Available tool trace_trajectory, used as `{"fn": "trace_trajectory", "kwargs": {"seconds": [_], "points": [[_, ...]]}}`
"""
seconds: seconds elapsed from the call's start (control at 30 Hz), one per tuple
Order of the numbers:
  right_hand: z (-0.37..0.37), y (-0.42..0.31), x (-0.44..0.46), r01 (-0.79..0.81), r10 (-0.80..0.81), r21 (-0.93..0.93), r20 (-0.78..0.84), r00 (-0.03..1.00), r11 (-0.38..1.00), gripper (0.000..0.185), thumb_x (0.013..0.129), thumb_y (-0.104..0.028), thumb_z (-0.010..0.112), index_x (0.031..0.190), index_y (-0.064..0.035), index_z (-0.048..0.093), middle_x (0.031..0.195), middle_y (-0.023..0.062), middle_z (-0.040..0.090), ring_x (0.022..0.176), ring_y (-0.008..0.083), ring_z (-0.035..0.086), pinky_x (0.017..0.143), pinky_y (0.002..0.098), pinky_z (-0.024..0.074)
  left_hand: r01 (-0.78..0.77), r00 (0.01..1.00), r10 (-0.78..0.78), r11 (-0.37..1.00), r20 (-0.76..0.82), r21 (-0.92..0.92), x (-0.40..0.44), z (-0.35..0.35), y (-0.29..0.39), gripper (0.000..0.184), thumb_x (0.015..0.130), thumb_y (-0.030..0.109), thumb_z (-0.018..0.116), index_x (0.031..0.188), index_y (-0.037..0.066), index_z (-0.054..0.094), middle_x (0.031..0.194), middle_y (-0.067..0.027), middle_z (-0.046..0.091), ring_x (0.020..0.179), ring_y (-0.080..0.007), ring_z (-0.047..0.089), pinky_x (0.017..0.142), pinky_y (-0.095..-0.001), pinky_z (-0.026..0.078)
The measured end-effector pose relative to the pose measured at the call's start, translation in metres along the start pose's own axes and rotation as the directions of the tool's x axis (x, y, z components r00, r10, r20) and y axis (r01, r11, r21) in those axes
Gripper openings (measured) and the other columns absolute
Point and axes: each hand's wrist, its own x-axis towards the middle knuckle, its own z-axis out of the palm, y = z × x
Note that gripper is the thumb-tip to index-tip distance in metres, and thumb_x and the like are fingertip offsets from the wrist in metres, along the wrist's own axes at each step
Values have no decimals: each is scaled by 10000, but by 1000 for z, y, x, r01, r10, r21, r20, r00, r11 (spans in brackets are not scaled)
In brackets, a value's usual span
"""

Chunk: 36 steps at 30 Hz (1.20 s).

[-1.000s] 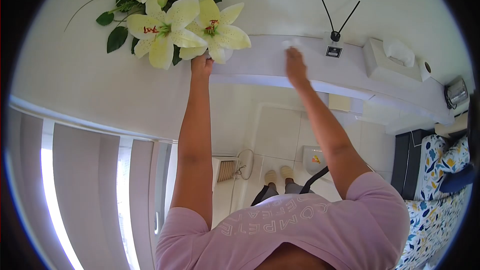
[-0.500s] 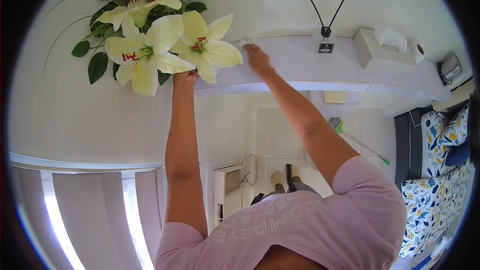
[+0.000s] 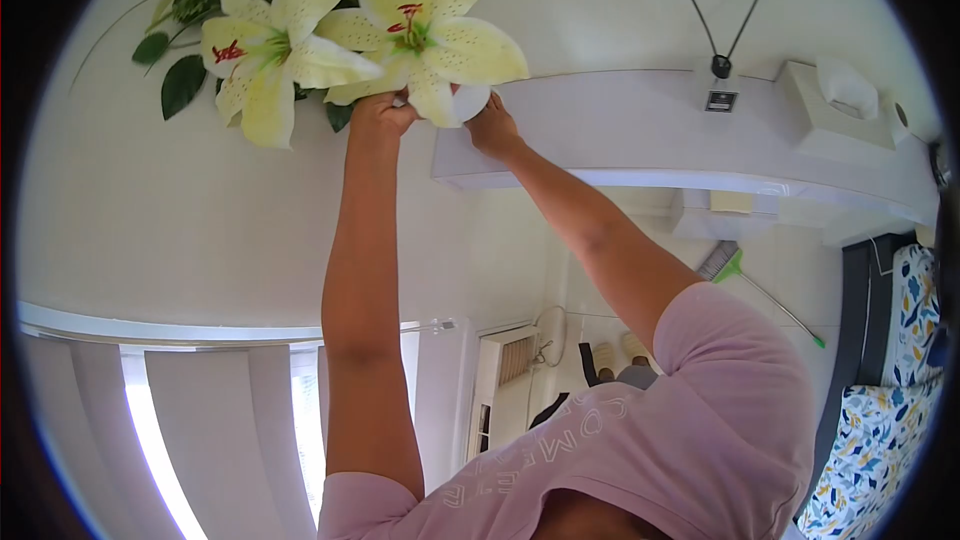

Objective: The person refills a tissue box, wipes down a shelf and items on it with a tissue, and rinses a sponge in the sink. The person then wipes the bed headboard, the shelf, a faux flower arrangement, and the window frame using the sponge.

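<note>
A bunch of artificial lilies [image 3: 265, 50], pale yellow with green leaves, fills the upper left in front of the wall. Below the blooms shows part of a white rounded vase [image 3: 471, 101]. My left hand [image 3: 382, 114] is closed under the flowers at the vase; petals hide its fingertips. My right hand [image 3: 493, 130] is at the vase's right side, fingers bent inward. The white cloth or tissue seen in it earlier is now mostly hidden.
On the white shelf [image 3: 620, 125] stand a reed diffuser [image 3: 721, 90], a tissue box [image 3: 835, 115] and a white roll [image 3: 900, 120]. Below are a broom [image 3: 720, 260] on the floor, a bed with patterned bedding [image 3: 880, 450], and vertical blinds [image 3: 200, 430] at lower left.
My right hand has moved from the shelf surface, left and down, to the vase's side. The lilies and my left hand have risen slightly in view, and the view has shifted left.
</note>
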Motion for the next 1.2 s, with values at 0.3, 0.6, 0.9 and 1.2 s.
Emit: {"fn": "trace_trajectory", "kwargs": {"seconds": [0.3, 0.6, 0.9, 1.2], "points": [[-3, -24, -43, 486, -555, 354, 123, 823, 799, 323, 906, -223, 458, 1218, -138, 477, 1308, 11, 437, 1246, 209, 370, 965, 351, 398, -13, 985, 1, 998, -170, -66, -3, -11, -15, 410, 827, 117, 596, 1200, 108, 427, 1138, -122, 497, 1083, -319, 487, 800, -688, 385], [-78, 92, -155, 255, -241, 345, -81, 967, 903, 266, 916, -165, 435, 1148, -97, 545, 1232, 71, 507, 1125, 243, 489, 887, 357, 450, -95, 984, 105, 993, -147, 72, 1, -32, -52, 433, 864, 224, 560, 1249, 93, 412, 1295, -150, 424, 1181, -388, 410, 881, -693, 352], [-61, 169, -100, -91, 126, 133, -293, 948, 987, 385, 808, 12, 390, 1171, -39, 508, 1294, 139, 447, 1231, 281, 379, 1009, 391, 352, -100, 993, 97, 994, -71, -46, 10, -45, -69, 447, 860, 226, 566, 1259, 99, 408, 1299, -148, 422, 1191, -387, 402, 887, -685, 356], [-89, 93, -174, 111, -88, 185, -126, 988, 977, 543, 701, 127, 415, 1175, -112, 529, 1320, 57, 443, 1247, 238, 384, 1020, 339, 360, -119, 989, 130, 982, 68, -145, 30, -67, -83, 480, 855, 230, 574, 1282, 109, 392, 1313, -144, 410, 1209, -385, 386, 898, -680, 352]]}}
